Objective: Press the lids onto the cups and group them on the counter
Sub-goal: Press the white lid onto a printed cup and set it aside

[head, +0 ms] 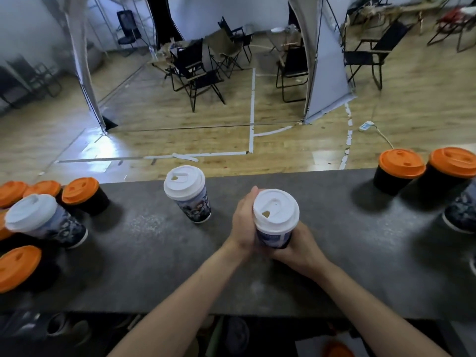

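A wooden floor [154, 112] carries white tape lines [252, 112]. Black folding chairs [195, 81] stand between two white panels [327, 73]. One more chair [371, 55] stands at the right, and near it a white power strip [366, 125] lies on the floor.

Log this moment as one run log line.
left hand: grips printed cup | right hand: grips printed cup | white lid: on it | second lidded cup: upright, to its left

Dark grey counter [154, 266] carrying lidded cups.
Left end: cluster of orange-lidded black cups [79, 191]; one left white-lidded printed cup [43, 220] among them; centre, near the far edge: centre white-lidded printed cup [186, 193], upright; right end: pair of orange-lidded black cups [399, 168], side by side; right printed cup [462, 212] just beside them, cut off by the frame.
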Available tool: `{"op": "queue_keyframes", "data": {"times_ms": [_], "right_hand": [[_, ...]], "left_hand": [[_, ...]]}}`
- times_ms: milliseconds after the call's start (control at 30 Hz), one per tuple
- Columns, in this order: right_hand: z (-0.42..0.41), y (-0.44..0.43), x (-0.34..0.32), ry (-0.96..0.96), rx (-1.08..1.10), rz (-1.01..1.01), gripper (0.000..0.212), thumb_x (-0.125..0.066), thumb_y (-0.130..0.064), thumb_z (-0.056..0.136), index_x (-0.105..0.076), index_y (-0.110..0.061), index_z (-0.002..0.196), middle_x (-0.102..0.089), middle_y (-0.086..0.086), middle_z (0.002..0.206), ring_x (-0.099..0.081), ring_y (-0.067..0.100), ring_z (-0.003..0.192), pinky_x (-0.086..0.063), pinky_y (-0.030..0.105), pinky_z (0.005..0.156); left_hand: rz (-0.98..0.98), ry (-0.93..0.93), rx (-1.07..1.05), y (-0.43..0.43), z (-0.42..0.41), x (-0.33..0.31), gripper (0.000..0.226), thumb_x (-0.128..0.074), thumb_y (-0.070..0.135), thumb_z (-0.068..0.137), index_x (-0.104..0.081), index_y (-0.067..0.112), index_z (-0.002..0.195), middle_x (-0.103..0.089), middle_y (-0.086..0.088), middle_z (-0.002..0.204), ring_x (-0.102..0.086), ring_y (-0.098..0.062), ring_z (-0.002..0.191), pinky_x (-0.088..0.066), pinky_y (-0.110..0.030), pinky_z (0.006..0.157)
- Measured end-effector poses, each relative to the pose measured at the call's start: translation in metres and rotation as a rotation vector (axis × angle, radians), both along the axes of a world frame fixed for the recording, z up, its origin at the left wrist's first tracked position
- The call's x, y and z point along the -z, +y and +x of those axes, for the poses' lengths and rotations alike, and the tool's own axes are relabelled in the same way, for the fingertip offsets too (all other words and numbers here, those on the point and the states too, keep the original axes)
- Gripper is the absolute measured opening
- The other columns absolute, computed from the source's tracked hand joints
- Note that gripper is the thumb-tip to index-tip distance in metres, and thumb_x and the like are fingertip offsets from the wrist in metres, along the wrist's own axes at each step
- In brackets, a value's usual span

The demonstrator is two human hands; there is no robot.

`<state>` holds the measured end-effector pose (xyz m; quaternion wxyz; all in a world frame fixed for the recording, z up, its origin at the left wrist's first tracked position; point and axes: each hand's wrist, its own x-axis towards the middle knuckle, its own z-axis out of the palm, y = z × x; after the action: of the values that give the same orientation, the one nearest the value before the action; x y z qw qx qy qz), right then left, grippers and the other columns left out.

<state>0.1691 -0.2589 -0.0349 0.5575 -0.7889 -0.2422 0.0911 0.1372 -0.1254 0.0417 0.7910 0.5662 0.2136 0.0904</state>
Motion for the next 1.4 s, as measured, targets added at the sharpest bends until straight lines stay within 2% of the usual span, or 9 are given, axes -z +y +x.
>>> {"op": "queue_keyframes", "data": {"times_ms": [100,267,367,467,633,767,967,1200,1400], "right_hand": [[-0.002,0.002,-0.005,-0.022,0.024,0.018,0.079,-0.092,-0.043,0.064,-0.06,-0.028,0.135,-0.067,-0.02,0.13,-0.062,-0.001,0.122,-0.053,0.031,0.099],[-0.003,-0.001,-0.005,-0.012,0.01,0.002,0.061,-0.093,-0.035,0.068,-0.068,-0.024,0.122,-0.073,-0.019,0.119,-0.067,-0.001,0.112,-0.057,0.037,0.094],[-0.002,0.0,-0.006,-0.034,-0.005,0.017,0.078,-0.092,-0.04,0.067,-0.059,-0.026,0.136,-0.065,-0.019,0.133,-0.06,-0.001,0.125,-0.051,0.029,0.103],[-0.004,0.001,-0.009,-0.035,0.007,0.028,0.086,-0.091,-0.046,0.064,-0.056,-0.026,0.14,-0.061,-0.026,0.135,-0.056,-0.006,0.127,-0.047,0.019,0.104],[-0.004,-0.002,-0.006,-0.025,-0.019,-0.008,0.071,-0.09,-0.047,0.066,-0.064,-0.028,0.128,-0.068,-0.019,0.127,-0.062,-0.001,0.121,-0.053,0.037,0.101],[-0.005,0.002,-0.01,-0.041,0.009,0.031,0.082,-0.088,-0.048,0.064,-0.055,-0.033,0.138,-0.063,-0.019,0.136,-0.057,-0.001,0.127,-0.049,0.026,0.104],[-0.001,-0.002,-0.003,0.0,0.006,0.017,0.068,-0.091,-0.039,0.066,-0.064,-0.028,0.127,-0.069,-0.019,0.125,-0.064,-0.001,0.119,-0.055,0.039,0.1],[-0.004,0.002,-0.006,-0.04,0.039,0.021,0.082,-0.091,-0.046,0.065,-0.055,-0.035,0.138,-0.063,-0.023,0.132,-0.059,-0.003,0.123,-0.051,0.026,0.1],[-0.001,-0.002,0.0,0.013,0.048,-0.009,0.07,-0.091,-0.042,0.065,-0.062,-0.031,0.128,-0.07,-0.02,0.123,-0.064,-0.001,0.117,-0.056,0.04,0.098]], "left_hand": [[0.092,-0.044,-0.066,-0.005,-0.007,0.005,0.045,-0.039,0.027,0.109,-0.075,0.015,0.085,-0.077,0.004,0.083,-0.071,-0.006,0.08,-0.053,-0.02,0.075],[-0.01,0.033,0.214,0.013,0.004,-0.01,0.053,-0.044,0.041,0.105,-0.075,-0.001,0.103,-0.075,-0.014,0.1,-0.071,-0.024,0.096,-0.052,-0.039,0.093],[0.054,-0.012,0.021,0.002,0.002,-0.004,0.048,-0.04,0.027,0.108,-0.077,0.012,0.082,-0.076,0.0,0.08,-0.07,-0.01,0.077,-0.053,-0.025,0.075],[0.133,-0.036,-0.079,-0.011,-0.01,-0.002,0.047,-0.035,0.024,0.111,-0.074,0.013,0.088,-0.077,0.007,0.079,-0.071,-0.002,0.078,-0.052,-0.018,0.073],[0.065,-0.004,0.211,0.013,-0.001,-0.017,0.052,-0.039,0.031,0.108,-0.078,0.017,0.077,-0.074,0.0,0.081,-0.068,-0.011,0.08,-0.049,-0.03,0.082],[0.113,-0.047,-0.054,-0.01,-0.008,-0.012,0.048,-0.038,0.019,0.109,-0.072,0.016,0.075,-0.073,0.013,0.065,-0.067,0.004,0.063,-0.05,-0.014,0.066],[-0.052,0.042,0.128,0.008,0.005,-0.01,0.045,-0.046,0.035,0.104,-0.077,0.008,0.088,-0.074,-0.014,0.092,-0.068,-0.025,0.088,-0.05,-0.036,0.085],[-0.001,-0.056,-0.11,-0.006,0.0,0.002,0.045,-0.046,0.026,0.107,-0.078,0.015,0.078,-0.077,-0.003,0.083,-0.071,-0.014,0.08,-0.055,-0.027,0.076],[-0.071,0.022,0.17,0.01,0.01,-0.003,0.048,-0.059,0.045,0.093,-0.078,0.002,0.096,-0.074,-0.021,0.102,-0.069,-0.031,0.097,-0.05,-0.04,0.092]]}}
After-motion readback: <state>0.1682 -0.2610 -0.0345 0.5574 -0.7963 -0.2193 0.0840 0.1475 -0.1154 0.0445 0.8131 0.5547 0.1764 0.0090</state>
